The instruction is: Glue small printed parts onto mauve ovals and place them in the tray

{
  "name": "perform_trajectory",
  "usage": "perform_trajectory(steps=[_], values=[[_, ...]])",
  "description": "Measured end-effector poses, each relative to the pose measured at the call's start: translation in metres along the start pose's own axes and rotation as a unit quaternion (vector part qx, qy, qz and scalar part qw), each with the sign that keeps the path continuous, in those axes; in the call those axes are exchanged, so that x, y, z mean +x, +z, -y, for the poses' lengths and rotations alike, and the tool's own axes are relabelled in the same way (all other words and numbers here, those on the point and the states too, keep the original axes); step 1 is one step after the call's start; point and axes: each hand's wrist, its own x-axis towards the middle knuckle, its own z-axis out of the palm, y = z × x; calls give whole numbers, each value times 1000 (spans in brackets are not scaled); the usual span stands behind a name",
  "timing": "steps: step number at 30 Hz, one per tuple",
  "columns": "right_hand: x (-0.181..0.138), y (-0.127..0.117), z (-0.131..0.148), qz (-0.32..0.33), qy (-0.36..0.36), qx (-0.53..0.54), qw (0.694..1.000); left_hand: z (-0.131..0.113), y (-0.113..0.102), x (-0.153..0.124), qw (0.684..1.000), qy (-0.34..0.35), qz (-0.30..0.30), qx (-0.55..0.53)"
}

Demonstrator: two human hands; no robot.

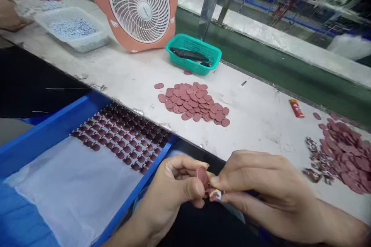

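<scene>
- Okay, the left hand (pixel 169 197) and right hand (pixel 269 197) meet in the foreground, nearer the person than the central pile of mauve discs (pixel 194 102).
- Left fingers (pixel 185 164) are closed narrow, pinching a single mauve disc (pixel 202 176) upright between thumb and fingertips.
- Right thumb and forefinger (pixel 216 181) are just as narrow on a small patterned piece (pixel 215 195), which touches the disc's lower edge; the join itself is too small to read.
- On the done side, a blue tray (pixel 37 135) sits left of the central pile and nearer the person, with neat rows of darker discs (pixel 121 135) packed along its far end.
- White sheeting (pixel 75 189) lines the rest of that tray, beyond the last row.
- On the still-to-go side, the central pile lies loose, and a bigger heap of mauve discs (pixel 342 150) sits to its right, with a scatter of patterned pieces (pixel 312 175) alongside.
- Just past the central pile stands a teal plastic basket (pixel 179 42) holding a dark object (pixel 188 54).
- Farther left of the pile, a co-worker's hand (pixel 8 9) is beside a plastic tub (pixel 72 42) of small blue-and-white pieces.
</scene>
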Motion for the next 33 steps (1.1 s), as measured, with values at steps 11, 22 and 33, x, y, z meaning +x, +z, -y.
perform_trajectory(steps=[11,22,33], values=[[5,-1,-5,4,6,11,1000,-1,-4,-1,1000,-8,-18,8],[8,0,-5,0,23,14,1000,2,-6,-1,999,-1,-43,8],[10,-1,-8,11,21,12,1000,0,-8,1,998,-14,-52,19]])
